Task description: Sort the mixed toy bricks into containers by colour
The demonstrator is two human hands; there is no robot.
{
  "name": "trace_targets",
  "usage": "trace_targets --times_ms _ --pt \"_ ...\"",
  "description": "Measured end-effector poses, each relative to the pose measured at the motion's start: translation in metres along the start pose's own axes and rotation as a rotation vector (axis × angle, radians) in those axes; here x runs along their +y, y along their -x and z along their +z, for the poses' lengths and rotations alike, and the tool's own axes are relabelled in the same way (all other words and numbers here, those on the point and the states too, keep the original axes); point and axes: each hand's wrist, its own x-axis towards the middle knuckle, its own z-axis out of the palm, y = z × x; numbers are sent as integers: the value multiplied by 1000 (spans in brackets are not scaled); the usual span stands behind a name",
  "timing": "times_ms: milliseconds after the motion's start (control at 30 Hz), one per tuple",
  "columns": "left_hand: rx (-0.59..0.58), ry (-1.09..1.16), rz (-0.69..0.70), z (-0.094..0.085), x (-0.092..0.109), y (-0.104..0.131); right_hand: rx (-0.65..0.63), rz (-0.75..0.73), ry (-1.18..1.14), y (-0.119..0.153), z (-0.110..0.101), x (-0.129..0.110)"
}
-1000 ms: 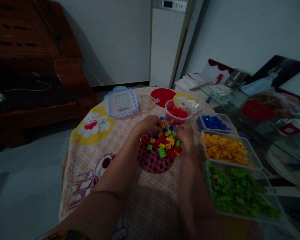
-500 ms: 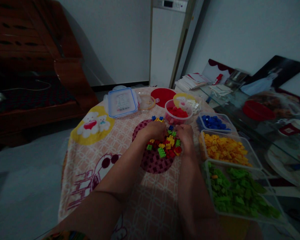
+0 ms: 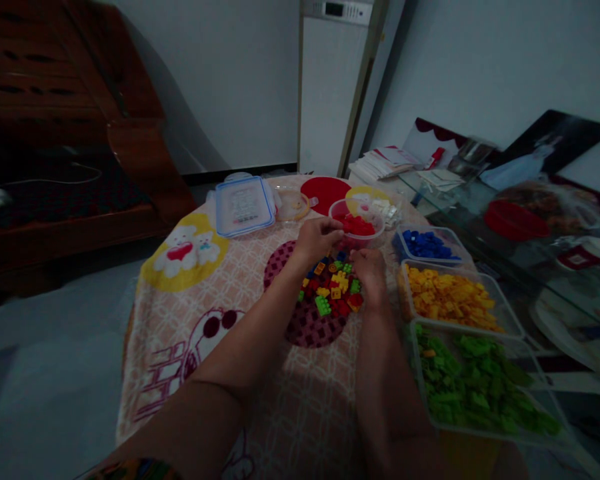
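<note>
Loose toy bricks in red, yellow, green and blue lie in a pile on the dark red circle of the tablecloth. My left hand is raised at the pile's far left side, its fingertips drawn together by the rim of the round tub of red bricks; what they hold, if anything, is too small to name. My right hand is at the pile's right edge, fingers curled in a pinch, with its contents hidden. A green brick lies at the near side of the pile.
Clear boxes of blue bricks, yellow bricks and green bricks line the table's right side. A blue-rimmed lid and a clear round lid lie at the back left. A glass table stands beyond the boxes.
My left hand has risen from the pile and moved away towards the red tub, uncovering yellow bricks. My right hand has stayed almost in place.
</note>
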Motion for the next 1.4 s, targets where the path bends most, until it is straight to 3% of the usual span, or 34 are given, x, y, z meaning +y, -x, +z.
trace_targets --times_ms 100,200,400,533,600,767,867,967,1067,1400 --pt "-65 236 -2 10 -2 2 7 -2 4 0 0 -1" --pt "-120 290 8 5 1 3 11 0 11 0 0 -2" --pt "-146 144 -30 -30 12 1 17 6 28 2 -3 -5" --pt "-135 -46 -19 -43 22 4 17 14 -17 4 -4 -6" --pt "-234 -151 10 -43 26 6 12 39 -59 4 -5 -7" --pt "-753 -438 85 -24 28 14 17 137 -210 4 -9 -9" --pt "-854 -618 163 -2 26 21 40 156 -251 3 -11 -9" --pt "-855 -830 188 14 28 27 55 150 -259 3 -12 -10" --pt "-851 -955 241 15 31 28 39 170 -284 4 -12 -11" --pt "-591 -978 114 -32 22 10 1 197 -354 9 -9 -15"
